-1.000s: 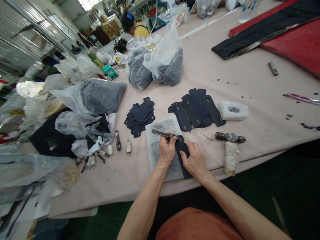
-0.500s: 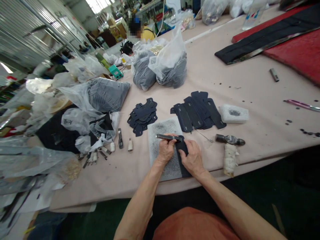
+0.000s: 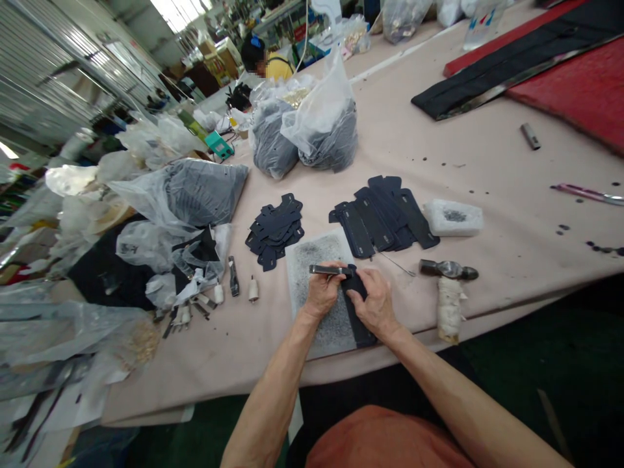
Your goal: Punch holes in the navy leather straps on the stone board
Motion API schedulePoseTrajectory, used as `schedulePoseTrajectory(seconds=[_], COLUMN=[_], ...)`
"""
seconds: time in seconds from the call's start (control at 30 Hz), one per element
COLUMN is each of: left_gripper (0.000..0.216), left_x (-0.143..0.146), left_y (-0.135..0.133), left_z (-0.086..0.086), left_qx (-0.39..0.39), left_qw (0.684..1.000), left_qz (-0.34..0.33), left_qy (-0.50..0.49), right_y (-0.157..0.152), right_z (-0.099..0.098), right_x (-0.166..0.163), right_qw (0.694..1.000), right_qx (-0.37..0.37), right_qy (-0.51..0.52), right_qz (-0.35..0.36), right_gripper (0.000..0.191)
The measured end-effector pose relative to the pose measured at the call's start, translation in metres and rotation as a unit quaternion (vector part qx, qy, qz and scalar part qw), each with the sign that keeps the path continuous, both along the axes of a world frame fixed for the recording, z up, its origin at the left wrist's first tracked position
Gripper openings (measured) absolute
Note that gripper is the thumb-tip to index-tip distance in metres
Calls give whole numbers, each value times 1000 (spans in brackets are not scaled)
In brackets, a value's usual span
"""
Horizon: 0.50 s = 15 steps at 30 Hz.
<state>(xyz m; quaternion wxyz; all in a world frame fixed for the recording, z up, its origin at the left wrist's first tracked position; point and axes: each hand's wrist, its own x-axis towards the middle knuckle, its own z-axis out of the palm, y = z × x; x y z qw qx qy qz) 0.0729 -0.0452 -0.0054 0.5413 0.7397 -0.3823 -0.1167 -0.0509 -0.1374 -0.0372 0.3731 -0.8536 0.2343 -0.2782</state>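
My left hand [image 3: 322,296] is closed around a slim metal punch tool [image 3: 327,270], whose tip rests on the top end of a dark blue leather strap [image 3: 359,316]. My right hand [image 3: 374,303] presses that strap down with closed fingers on a speckled grey cutting pad [image 3: 316,257] near the table's front edge. A hammer [image 3: 448,286] with a cloth-wrapped handle lies just right of my hands.
Behind the pad lie a row of long dark straps [image 3: 385,214], a heap of smaller dark pieces [image 3: 275,227] and a white tray of rivets [image 3: 453,216]. Plastic bags [image 3: 312,127] of dark parts stand further back. Small tools [image 3: 233,276] and bags clutter the left. Another person [image 3: 266,58] sits far back.
The punch tool in my left hand has swung slightly, its free end now nearer level. Both hands stay on the strap; the view shifted a little.
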Motion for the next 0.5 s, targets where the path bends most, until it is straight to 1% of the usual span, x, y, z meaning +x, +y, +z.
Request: schedulePoseTrajectory(seconds=[0.1,0.17,0.27,0.4,0.5], left_gripper=[19,19,18,18,17], left_x=[-1,-2,-3,-3,-3], left_y=[-2,-3,-5,-6,-7], left_z=[3,5,5,4,5], left_qx=[19,34,40,49,43], left_qw=[1000,999,999,997,998], left_qz=[10,19,24,42,48], left_qy=[23,15,10,31,26], right_y=[-1,-1,-1,0,0], right_z=[-2,-3,-4,-2,-2], right_x=[3,5,6,6,6], right_qw=[1000,1000,1000,1000,1000], right_qx=[1,-1,1,6,8], right_qy=[-6,-9,-18,-18,-15], right_qz=[1,-4,-9,-16,-16], right_gripper=[49,49,48,47,49])
